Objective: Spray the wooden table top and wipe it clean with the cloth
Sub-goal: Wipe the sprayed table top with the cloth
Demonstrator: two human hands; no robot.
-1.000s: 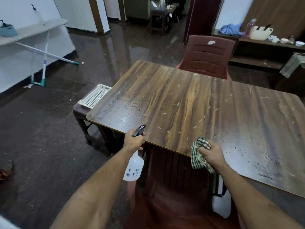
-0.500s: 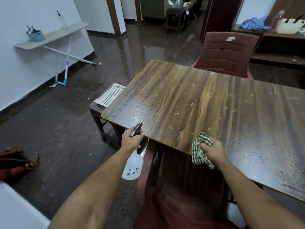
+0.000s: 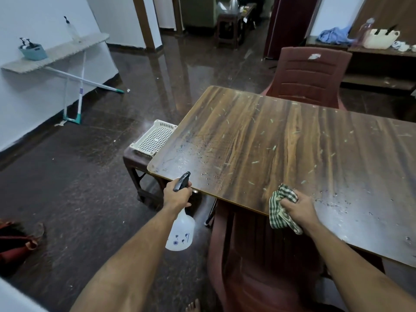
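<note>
Left hand [image 3: 176,195] grips spray bottle [image 3: 181,230] by its neck, fingers curled around the black trigger head, just off the tabletop [image 3: 281,140] near corner; bottle body hangs below the tabletop edge. Right hand [image 3: 299,209] rests on the tabletop near edge, fingers clamped on checked cloth [image 3: 280,207], which droops over that edge. Tabletop shows droplets and pale specks. Maroon chair [image 3: 308,77] at the tabletop far side.
</note>
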